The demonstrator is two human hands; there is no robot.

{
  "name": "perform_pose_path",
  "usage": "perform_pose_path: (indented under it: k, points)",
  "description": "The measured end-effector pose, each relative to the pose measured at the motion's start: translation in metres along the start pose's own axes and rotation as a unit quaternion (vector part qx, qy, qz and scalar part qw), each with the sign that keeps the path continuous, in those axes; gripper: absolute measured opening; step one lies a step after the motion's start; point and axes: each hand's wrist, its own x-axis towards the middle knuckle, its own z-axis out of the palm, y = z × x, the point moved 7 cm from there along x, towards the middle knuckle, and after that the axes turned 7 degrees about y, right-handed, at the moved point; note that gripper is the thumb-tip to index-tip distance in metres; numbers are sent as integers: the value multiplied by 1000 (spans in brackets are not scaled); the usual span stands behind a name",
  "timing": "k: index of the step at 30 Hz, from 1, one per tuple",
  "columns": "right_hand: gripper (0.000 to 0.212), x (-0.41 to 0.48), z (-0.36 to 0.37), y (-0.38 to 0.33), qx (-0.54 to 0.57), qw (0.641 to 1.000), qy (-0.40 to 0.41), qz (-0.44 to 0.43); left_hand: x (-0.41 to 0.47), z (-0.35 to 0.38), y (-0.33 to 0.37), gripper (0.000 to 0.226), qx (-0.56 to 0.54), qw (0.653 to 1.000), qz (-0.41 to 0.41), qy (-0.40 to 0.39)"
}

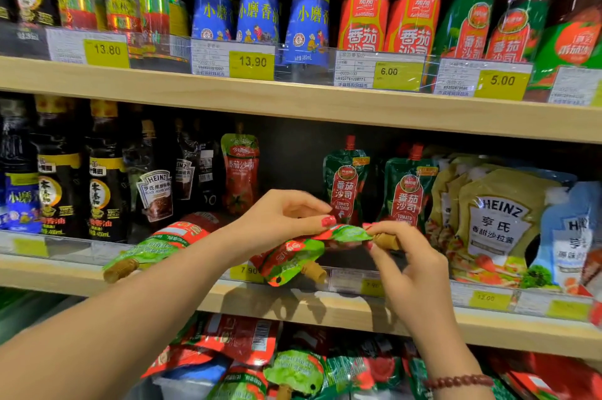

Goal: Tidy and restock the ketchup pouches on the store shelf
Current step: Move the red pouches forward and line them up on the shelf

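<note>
Restocking step: my left hand (286,217) and right hand (404,262) pinch one ketchup pouch (312,248). Next: stand it upright in the shelf (293,305) gap.

Above my grip, the upper shelf (293,99) holds blue oil bottles (257,13) and yellow price tags (251,64). Left of my grip stand dark soy bottles (104,178) and a Heinz pepper pouch (156,196). Right of it lean Heinz salad pouches (498,223).
</note>
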Motion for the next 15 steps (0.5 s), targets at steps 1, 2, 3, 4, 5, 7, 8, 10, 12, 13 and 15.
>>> perform_pose_path:
  k: [1,2,3,4,5,7,8,10,12,13,15]
  points:
    - [28,4,-5,-4,8,1000,14,-1,-1,3,1,30,18,1000,10,-21]
    - [25,7,-10,-7,15,999,28,-2,-1,7,2,38,50,998,22,-37]
    - [22,10,-15,-11,16,999,39,-3,-1,11,2,46,82,995,34,-49]
    - [20,13,-18,-15,15,999,45,-4,0,15,3,53,107,992,42,-58]
    - [17,15,-20,-17,13,999,46,-5,1,20,3,59,122,989,45,-64]
    - [15,17,-22,-21,16,999,47,3,5,30,2,61,132,988,44,-67]
    - [15,17,-23,-22,20,999,48,10,7,35,2,58,128,989,43,-66]
    - [16,17,-25,-24,28,998,53,17,10,42,4,43,105,991,52,-63]
    - [16,19,-28,-24,36,997,64,18,11,45,7,28,83,993,67,-50]
    - [20,20,-29,-23,45,996,72,23,11,45,7,22,74,994,72,-43]
    - [41,19,-28,-11,97,989,79,73,13,44,8,15,56,995,78,-27]
